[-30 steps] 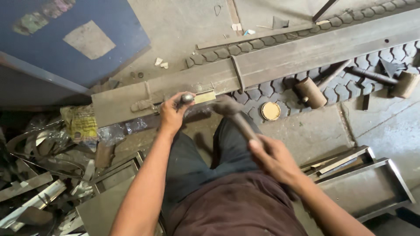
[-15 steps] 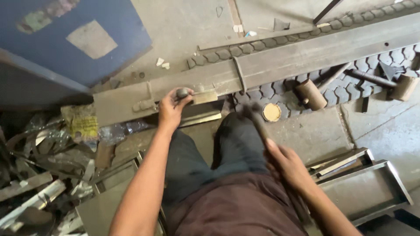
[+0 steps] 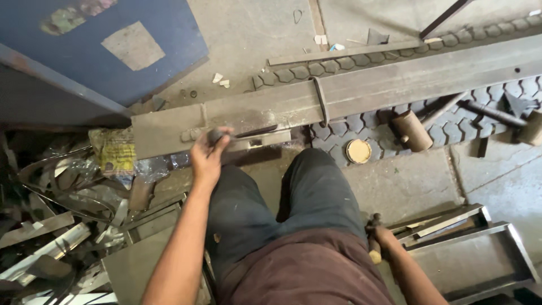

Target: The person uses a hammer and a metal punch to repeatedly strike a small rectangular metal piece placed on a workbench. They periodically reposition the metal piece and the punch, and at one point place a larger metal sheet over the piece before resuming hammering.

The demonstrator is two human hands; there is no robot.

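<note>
Punch (image 3: 214, 135) gripped in the left hand (image 3: 208, 155), its round head upright against a long steel bar (image 3: 361, 90) that runs from left of centre up to the upper right edge of the frame. The fingers are wrapped shut around the tool just above a small plate (image 3: 265, 138) lying against the bar. At lower right, the right hand (image 3: 384, 240) is closed on a wooden hammer handle (image 3: 374, 251), held low beside the person's hip; the hammer's head is barely visible. A tyre tread (image 3: 395, 127) lies under the bar, with a round lid (image 3: 359, 151) and a wooden mallet (image 3: 411, 130) on it. Scrap strips (image 3: 56, 226) fill the lower left; metal trays (image 3: 480, 260) sit at lower right.
</note>
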